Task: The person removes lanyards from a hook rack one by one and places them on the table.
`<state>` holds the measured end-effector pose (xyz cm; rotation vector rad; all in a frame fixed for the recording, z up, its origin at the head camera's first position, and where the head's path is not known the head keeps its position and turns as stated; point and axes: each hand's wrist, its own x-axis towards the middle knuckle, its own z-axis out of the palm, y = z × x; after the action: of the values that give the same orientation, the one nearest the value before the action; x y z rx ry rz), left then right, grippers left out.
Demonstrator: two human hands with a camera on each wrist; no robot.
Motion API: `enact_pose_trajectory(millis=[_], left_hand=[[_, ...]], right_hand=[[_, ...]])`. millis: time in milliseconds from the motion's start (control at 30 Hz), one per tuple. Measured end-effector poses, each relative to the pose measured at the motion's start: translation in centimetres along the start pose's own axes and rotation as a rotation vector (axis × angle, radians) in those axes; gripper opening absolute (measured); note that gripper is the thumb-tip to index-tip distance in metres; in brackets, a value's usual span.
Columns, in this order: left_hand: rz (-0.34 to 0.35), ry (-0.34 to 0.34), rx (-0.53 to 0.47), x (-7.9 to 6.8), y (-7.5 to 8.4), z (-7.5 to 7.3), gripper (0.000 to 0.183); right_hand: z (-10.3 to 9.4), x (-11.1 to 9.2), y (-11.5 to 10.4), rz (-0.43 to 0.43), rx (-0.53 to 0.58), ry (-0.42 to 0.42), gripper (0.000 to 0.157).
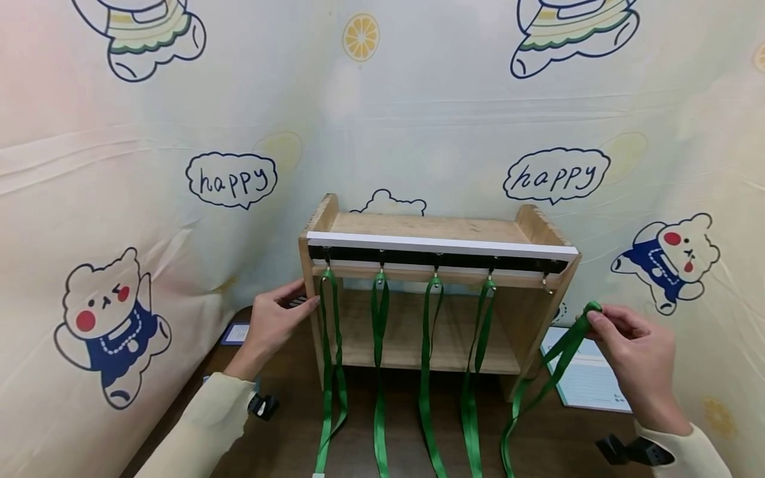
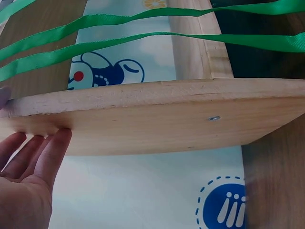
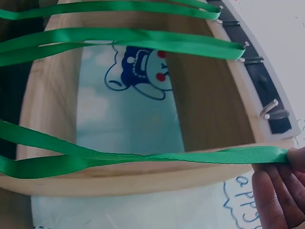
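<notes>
A small wooden shelf (image 1: 445, 229) has a black strip (image 1: 412, 257) with metal hooks across its upper front. Green lanyards (image 1: 380, 332) hang from several hooks. My left hand (image 1: 276, 322) holds the shelf's left side panel (image 2: 143, 119), thumb at the front edge and fingers against the outer face. To the right of the shelf, my right hand (image 1: 639, 352) pinches the top of another green lanyard (image 3: 190, 157) between thumb and fingers; its two strands slope down to the left. The rightmost hook (image 3: 269, 109) carries no lanyard.
The shelf stands on a dark brown table (image 1: 275, 411). A pale printed sheet (image 1: 588, 372) lies behind the right hand, and a blue-edged card (image 1: 236, 334) lies at the left. A patterned cloth (image 1: 418, 86) hangs behind everything.
</notes>
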<state>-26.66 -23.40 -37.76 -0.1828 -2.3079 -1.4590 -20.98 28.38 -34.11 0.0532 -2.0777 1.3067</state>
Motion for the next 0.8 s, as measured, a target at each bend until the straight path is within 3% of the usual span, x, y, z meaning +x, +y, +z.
enact_pose_trajectory(millis=[467, 800], left_hand=[[0.009, 0.009, -0.005, -0.1, 0.1, 0.2, 0.058], [-0.006, 0.011, -0.003, 0.0, 0.1, 0.2, 0.058]], right_hand=[[-0.8, -1.4, 3.1, 0.067, -0.056, -0.066, 0.018], [-1.0, -3.1, 5.3, 0.155, -0.16, -0.161, 0.03]])
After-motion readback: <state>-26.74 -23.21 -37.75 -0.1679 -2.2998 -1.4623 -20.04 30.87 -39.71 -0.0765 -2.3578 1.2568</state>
